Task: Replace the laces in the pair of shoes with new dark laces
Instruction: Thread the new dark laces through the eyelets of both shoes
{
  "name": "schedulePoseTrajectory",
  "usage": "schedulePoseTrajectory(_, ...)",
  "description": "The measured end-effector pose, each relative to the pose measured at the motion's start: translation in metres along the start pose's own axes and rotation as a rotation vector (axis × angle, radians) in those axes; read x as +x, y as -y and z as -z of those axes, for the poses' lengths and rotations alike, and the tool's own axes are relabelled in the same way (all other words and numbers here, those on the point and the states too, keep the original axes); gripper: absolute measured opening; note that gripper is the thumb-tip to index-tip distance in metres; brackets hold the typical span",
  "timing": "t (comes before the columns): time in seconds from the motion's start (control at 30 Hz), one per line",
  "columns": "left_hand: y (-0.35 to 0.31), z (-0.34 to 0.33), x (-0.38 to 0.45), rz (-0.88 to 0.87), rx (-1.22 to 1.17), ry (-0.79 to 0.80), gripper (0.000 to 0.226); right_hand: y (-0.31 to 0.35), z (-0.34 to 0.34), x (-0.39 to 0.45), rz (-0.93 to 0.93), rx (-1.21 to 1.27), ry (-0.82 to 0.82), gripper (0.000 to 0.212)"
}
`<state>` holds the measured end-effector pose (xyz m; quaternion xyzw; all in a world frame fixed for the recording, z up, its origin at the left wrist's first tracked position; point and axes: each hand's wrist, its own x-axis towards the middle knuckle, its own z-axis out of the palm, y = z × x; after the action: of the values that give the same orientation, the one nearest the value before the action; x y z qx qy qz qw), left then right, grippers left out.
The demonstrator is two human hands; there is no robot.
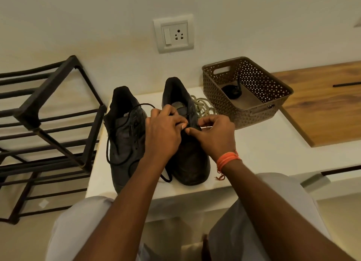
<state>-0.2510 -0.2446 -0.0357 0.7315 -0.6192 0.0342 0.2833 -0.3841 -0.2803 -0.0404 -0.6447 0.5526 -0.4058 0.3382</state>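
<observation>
the left hand and right hand cover the lacing area of the right dark leather shoe, so its eyelets cannot be seen. what the fingertips pinch between them is too small to tell apart. the black metal shoe rack is cut off by the left edge. the dark coiled lace inside the brown perforated plastic basket is partly hidden by the basket wall. both forearms run out at the bottom edge.

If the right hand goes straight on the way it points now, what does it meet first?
Probably the left hand: the right hand points leftward across the right shoe, its thumb nearly touching the left fingers. Depth is unclear.
</observation>
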Motion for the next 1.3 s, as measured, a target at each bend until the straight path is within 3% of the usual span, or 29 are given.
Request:
schedulePoseTrajectory(0.5, -0.001, -0.023, -0.007, 0.075, -0.291, -0.076, 0.014, -0.01, 0.004, -0.001, -0.001, 0.126, 0.077, 0.032)
schedulePoseTrajectory(0.6, -0.001, -0.023, -0.008, 0.076, -0.314, -0.115, 0.013, -0.015, 0.002, -0.001, -0.005, 0.196, 0.09, 0.023)
schedulePoseTrajectory(0.77, -0.001, -0.019, -0.01, 0.055, -0.257, -0.129, 0.014, -0.014, -0.009, -0.001, -0.09, 0.291, -0.033, 0.008)
schedulePoseTrajectory(0.9, -0.001, -0.02, -0.011, 0.037, -0.239, -0.127, 0.015, -0.007, -0.013, -0.006, -0.006, 0.23, -0.138, 0.009)
schedulePoseTrajectory(0.97, -0.002, -0.02, -0.011, 0.029, -0.238, -0.131, 0.015, -0.006, -0.012, -0.008, -0.007, 0.253, -0.143, 0.016)
schedulePoseTrajectory(1.17, -0.004, -0.015, -0.016, -0.006, -0.06, -0.073, 0.025, -0.007, -0.012, -0.009, -0.102, 0.361, -0.078, 0.002)
schedulePoseTrajectory(1.3, -0.002, -0.012, -0.015, -0.03, 0.003, -0.047, 0.018, -0.007, -0.012, -0.01, -0.113, 0.375, -0.088, 0.003)
